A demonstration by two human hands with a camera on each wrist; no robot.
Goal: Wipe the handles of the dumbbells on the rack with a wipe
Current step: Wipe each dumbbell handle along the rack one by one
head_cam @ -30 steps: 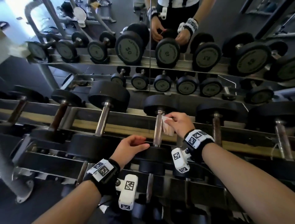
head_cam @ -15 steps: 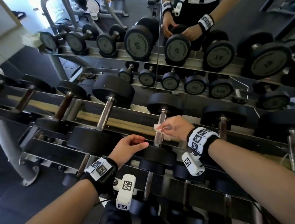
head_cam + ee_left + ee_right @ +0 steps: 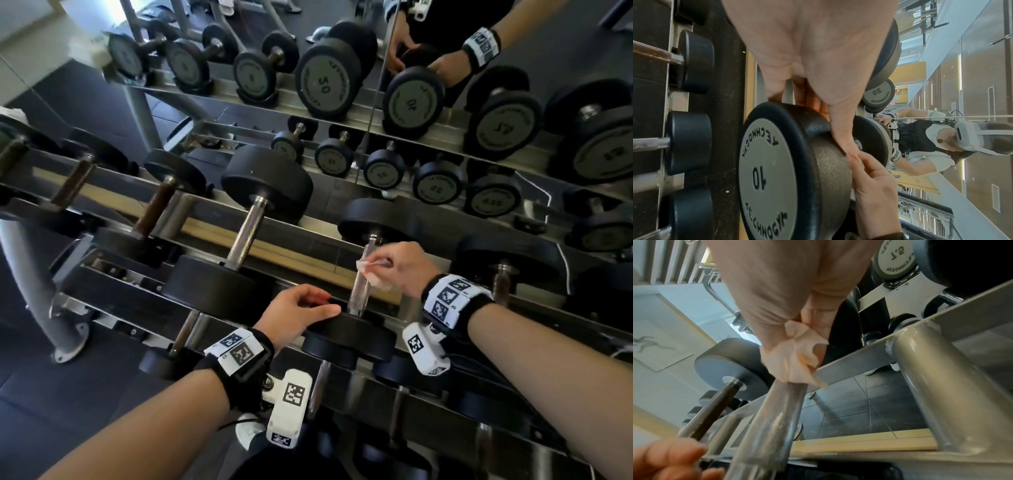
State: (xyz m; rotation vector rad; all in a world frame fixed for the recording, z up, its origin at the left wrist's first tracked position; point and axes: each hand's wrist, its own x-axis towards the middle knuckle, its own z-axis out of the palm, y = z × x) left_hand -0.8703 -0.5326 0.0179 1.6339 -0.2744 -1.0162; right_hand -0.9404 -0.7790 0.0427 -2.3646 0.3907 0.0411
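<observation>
A 10-marked black dumbbell (image 3: 352, 334) lies on the rack's top tier, its chrome handle (image 3: 358, 298) pointing away from me. My right hand (image 3: 373, 262) pinches a white wipe (image 3: 376, 282) round the far part of that handle, close to the far head (image 3: 376, 219). From below, the wipe (image 3: 793, 360) is bunched round the handle (image 3: 772, 418). My left hand (image 3: 318, 305) grips the near head, its fingers curled over the rim and the thumb along it. In the left wrist view the left hand (image 3: 830, 126) lies over the 10 head (image 3: 777, 170).
A bigger dumbbell (image 3: 246, 233) lies just left on the same tier and another (image 3: 501, 281) just right. Lower tiers hold smaller dumbbells (image 3: 322, 380). A mirror (image 3: 411, 96) behind the rack reflects the weights and me. A grey rack tube (image 3: 931, 386) runs beside the handle.
My right hand has wrapped the wipe onto the handle from its right side and slid toward the far head. My left hand has stayed on the near head. My view has shifted.
</observation>
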